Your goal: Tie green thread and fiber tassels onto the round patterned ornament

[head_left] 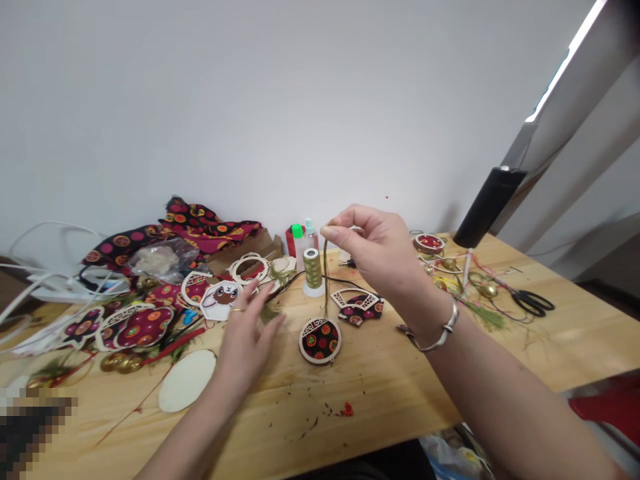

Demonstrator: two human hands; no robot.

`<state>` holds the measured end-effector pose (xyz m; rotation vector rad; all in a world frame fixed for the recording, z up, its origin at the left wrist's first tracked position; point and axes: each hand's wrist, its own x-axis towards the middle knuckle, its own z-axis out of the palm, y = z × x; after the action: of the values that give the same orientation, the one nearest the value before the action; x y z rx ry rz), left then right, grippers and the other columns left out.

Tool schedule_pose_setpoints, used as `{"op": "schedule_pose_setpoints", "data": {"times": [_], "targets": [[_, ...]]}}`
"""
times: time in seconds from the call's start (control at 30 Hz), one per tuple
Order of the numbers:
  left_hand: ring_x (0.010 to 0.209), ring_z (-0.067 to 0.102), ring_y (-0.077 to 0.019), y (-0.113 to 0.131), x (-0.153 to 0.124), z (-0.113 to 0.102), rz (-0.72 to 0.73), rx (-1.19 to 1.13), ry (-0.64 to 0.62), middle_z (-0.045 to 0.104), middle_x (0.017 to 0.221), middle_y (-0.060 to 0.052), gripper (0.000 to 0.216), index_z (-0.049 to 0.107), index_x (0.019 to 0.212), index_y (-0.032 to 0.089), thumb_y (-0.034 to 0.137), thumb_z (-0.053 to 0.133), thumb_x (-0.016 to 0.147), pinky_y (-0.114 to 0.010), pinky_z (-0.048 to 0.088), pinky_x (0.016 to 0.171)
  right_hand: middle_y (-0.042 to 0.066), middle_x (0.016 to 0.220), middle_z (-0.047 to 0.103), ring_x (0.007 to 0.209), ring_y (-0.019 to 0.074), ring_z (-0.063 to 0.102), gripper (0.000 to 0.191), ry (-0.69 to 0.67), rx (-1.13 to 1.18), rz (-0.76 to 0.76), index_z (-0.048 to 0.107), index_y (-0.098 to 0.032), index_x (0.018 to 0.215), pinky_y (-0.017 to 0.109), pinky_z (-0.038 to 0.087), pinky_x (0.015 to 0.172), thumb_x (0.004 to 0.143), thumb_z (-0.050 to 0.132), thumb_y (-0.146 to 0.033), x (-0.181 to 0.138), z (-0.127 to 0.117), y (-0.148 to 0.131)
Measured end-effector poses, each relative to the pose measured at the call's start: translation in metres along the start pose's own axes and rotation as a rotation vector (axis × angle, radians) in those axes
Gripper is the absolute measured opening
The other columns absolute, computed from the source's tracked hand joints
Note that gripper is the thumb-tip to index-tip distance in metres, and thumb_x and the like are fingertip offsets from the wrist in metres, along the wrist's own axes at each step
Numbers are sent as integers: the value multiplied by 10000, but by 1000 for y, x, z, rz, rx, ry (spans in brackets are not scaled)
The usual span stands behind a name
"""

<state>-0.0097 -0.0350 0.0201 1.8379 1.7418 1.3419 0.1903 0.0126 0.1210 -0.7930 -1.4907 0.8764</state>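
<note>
My right hand (377, 243) is raised, thumb and forefinger pinching the top of an olive-green cord (326, 280). The cord drops straight to a round pendant (321, 341) with a pale wooden rim, a cut-out fret pattern and dark floral fabric. Whether the pendant rests on the table or hangs just above it, I cannot tell. My left hand (247, 340) is to the left of the pendant, fingers apart. Close to its fingertips is a blurred olive tuft (270, 317); no grip on it shows. Behind the pendant stands a spool of olive thread (313, 270).
Fan-shaped fabric pieces (359, 307) lie right of the pendant. Fabric ornaments (145, 327) and a blank oval (187, 380) are at left. Glue bottles (309, 235) stand near the wall. Black scissors (534, 303) and a black cylinder (487, 207) are at right.
</note>
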Motion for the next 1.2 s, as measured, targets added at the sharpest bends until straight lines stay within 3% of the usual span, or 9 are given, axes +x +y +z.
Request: {"op": "schedule_pose_setpoints", "data": {"times": [0.1, 0.2, 0.27, 0.33, 0.4, 0.53, 0.73, 0.97, 1.2], "targets": [[918, 569, -224, 19, -12, -18, -108, -56, 85, 639, 970, -56, 251, 707, 917, 237, 362, 659, 705, -296, 424, 829, -9, 686, 581, 669, 108, 518, 134, -38, -102, -46, 566, -163, 617, 273, 412, 648, 714, 651, -199, 1, 4, 10], [498, 507, -117, 50, -29, -24, -471, -548, -378, 632, 611, -31, 245, 723, 777, 178, 395, 612, 751, -199, 389, 459, -5, 685, 581, 720, 125, 526, 144, -80, -217, -142, 569, -165, 610, 296, 413, 712, 735, 640, -183, -4, 8, 17], [514, 556, -128, 67, -36, -20, -701, -886, -584, 682, 686, -92, 311, 723, 835, 126, 396, 580, 778, -200, 400, 445, -13, 667, 576, 737, 128, 514, 153, -136, -302, -235, 574, -168, 611, 306, 404, 748, 751, 635, -176, -14, 11, 17], [736, 651, -217, 75, -37, -13, -862, -1092, -616, 709, 868, -156, 334, 713, 902, 105, 370, 524, 827, -273, 493, 613, -19, 660, 571, 755, 129, 493, 144, -205, -381, -325, 595, -173, 636, 313, 390, 782, 779, 612, -162, -30, 13, 14], [801, 655, -248, 75, -34, -6, -886, -1229, -583, 709, 893, -152, 309, 710, 866, 100, 322, 497, 850, -368, 509, 728, -19, 688, 567, 806, 134, 471, 155, -269, -429, -380, 625, -189, 700, 315, 380, 811, 815, 550, -117, -50, 14, 10], [567, 618, -126, 59, -25, -1, -887, -1262, -490, 673, 649, -62, 187, 696, 753, 81, 127, 530, 827, -220, 509, 549, -7, 723, 595, 859, 158, 448, 167, -379, -479, -467, 643, -201, 723, 321, 364, 820, 811, 540, -103, -91, 15, 15], [583, 631, -142, 44, -20, 0, -1000, -1146, -379, 630, 635, -48, 158, 678, 825, 76, 113, 524, 831, -261, 534, 569, -31, 643, 574, 857, 165, 462, 129, -341, -517, -595, 614, -215, 692, 319, 345, 800, 815, 589, -243, -134, 23, 49], [464, 515, -62, 37, -14, 4, -973, -1121, -315, 555, 620, -8, 145, 662, 811, 70, 98, 521, 829, -224, 499, 498, 5, 745, 563, 728, 123, 461, 307, -448, -514, -398, 610, -208, 620, 237, 399, 713, 836, 527, -411, -168, 38, 88], [432, 396, -31, 38, -10, 3, -929, -1132, -314, 492, 572, 9, 89, 663, 760, 57, 120, 602, 773, -145, 342, 397, 0, 828, 561, 759, 130, 441, 252, -637, -467, -277, 639, -226, 660, 213, 398, 675, 787, 588, -438, -177, 48, 106]]}}
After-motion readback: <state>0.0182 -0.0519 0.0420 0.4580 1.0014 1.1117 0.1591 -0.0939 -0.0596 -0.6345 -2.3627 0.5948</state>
